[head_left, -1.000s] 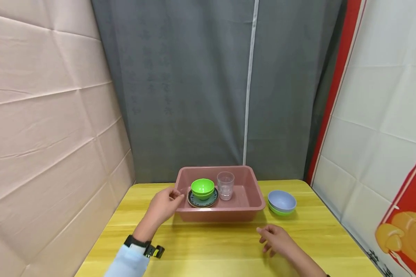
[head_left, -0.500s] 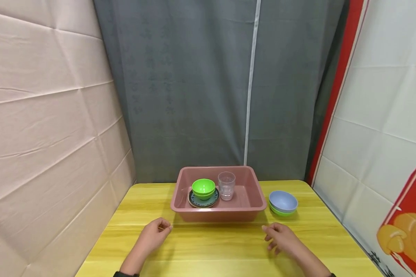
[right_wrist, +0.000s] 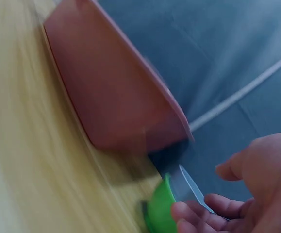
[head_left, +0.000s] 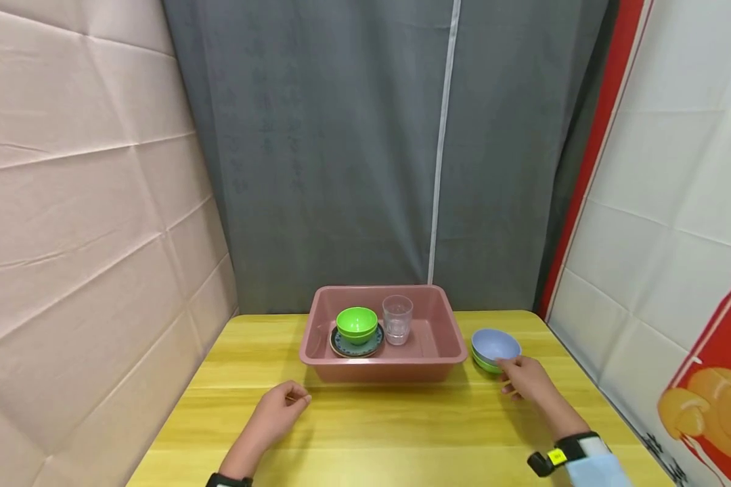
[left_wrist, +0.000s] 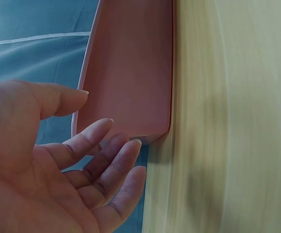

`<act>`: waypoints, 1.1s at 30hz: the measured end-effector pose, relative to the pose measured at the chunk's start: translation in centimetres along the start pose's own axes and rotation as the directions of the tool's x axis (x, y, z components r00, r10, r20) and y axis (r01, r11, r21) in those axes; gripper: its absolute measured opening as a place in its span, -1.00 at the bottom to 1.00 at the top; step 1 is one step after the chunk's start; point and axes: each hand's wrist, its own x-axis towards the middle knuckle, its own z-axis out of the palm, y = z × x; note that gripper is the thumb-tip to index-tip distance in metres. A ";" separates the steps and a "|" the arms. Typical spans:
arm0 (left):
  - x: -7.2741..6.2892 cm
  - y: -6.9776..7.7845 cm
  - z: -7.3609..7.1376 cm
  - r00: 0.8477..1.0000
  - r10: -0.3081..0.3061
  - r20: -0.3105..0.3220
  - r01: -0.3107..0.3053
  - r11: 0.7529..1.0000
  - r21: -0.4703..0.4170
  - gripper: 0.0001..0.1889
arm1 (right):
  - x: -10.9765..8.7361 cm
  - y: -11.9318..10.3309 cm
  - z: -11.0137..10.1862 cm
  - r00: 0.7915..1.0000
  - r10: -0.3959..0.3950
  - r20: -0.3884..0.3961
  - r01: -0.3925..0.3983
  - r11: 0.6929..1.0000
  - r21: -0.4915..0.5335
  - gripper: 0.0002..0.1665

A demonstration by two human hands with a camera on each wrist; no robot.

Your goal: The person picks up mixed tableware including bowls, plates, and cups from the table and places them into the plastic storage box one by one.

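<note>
At the table's right, a blue bowl (head_left: 495,344) sits nested in a green bowl (head_left: 486,366). My right hand (head_left: 526,379) is at their near right side, thumb and fingers apart; in the right wrist view the fingertips overlap the bowls, and I cannot tell whether they touch. My left hand (head_left: 278,410) hovers over the table in front of the tub, fingers loosely bent and holding nothing. Inside the pink tub (head_left: 384,370), green bowls (head_left: 357,320) stand on a dark patterned plate (head_left: 374,345), beside a clear glass (head_left: 397,320).
The yellow wood-grain table (head_left: 371,439) carries the tub at its far middle. A grey curtain (head_left: 341,149) hangs behind it. Pale cloth (head_left: 85,237) covers the left side, and a white printed sheet with red (head_left: 664,223) the right.
My left hand has come back from the tub's left rim to the near table. My right hand has moved right and forward to the stacked blue and green bowls.
</note>
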 end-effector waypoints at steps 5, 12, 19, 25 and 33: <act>0.0 -0.1 0.2 1.000 0.007 0.008 -0.007 1.000 0.003 -0.90 | 2.7 0.2 -1.6 0.993 -0.016 -0.115 -0.003 0.986 -0.165 -0.44; -0.2 0.1 0.5 1.000 0.001 0.013 0.000 1.000 -0.012 -0.91 | 5.7 -0.4 -2.2 0.989 -0.048 -0.142 -0.005 0.938 -0.347 -0.20; -0.3 0.0 0.7 1.000 -0.003 0.030 0.004 1.000 -0.022 -0.86 | 7.1 -0.2 -2.4 0.992 -0.020 -0.123 -0.034 0.906 -0.421 -0.55; -0.6 -0.3 1.0 1.000 -0.003 0.031 0.004 1.000 -0.014 -0.89 | 8.0 1.0 -2.3 0.995 -0.012 -0.098 -0.033 0.897 -0.441 -0.65; -0.6 -0.4 1.1 0.999 -0.014 0.040 0.015 1.000 -0.019 -0.87 | 8.3 0.9 -2.3 0.993 -0.045 -0.110 -0.007 0.903 -0.430 -0.71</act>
